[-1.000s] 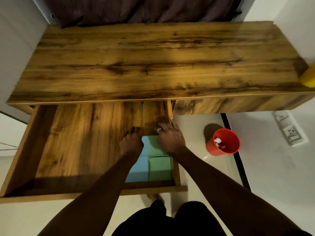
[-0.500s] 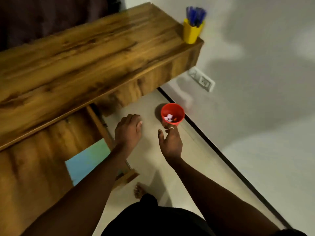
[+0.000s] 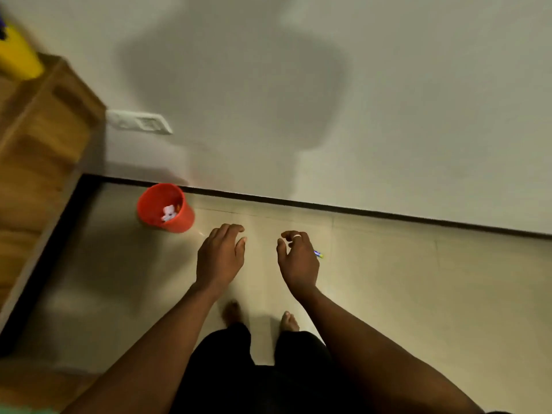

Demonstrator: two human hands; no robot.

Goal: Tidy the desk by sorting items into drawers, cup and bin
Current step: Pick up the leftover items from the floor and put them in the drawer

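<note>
Head view looks down at your two bare hands held out side by side above the tiled floor (image 3: 418,294), apart from each other. Your left hand (image 3: 220,256) has its fingers loosely curled and grasps nothing. Your right hand (image 3: 298,259), with a ring on one finger, is also loosely curled with the thumb apart, and nothing sits between thumb and fingers. A small blue-and-green pen (image 3: 319,254) pokes out past that hand's outer edge; whether they touch cannot be told. The red bin (image 3: 179,222) stands on the floor near the wall, left of your left hand, with crumpled paper (image 3: 168,213) inside. The yellow cup (image 3: 18,58) sits on the wooden desk (image 3: 38,138) at far left.
</note>
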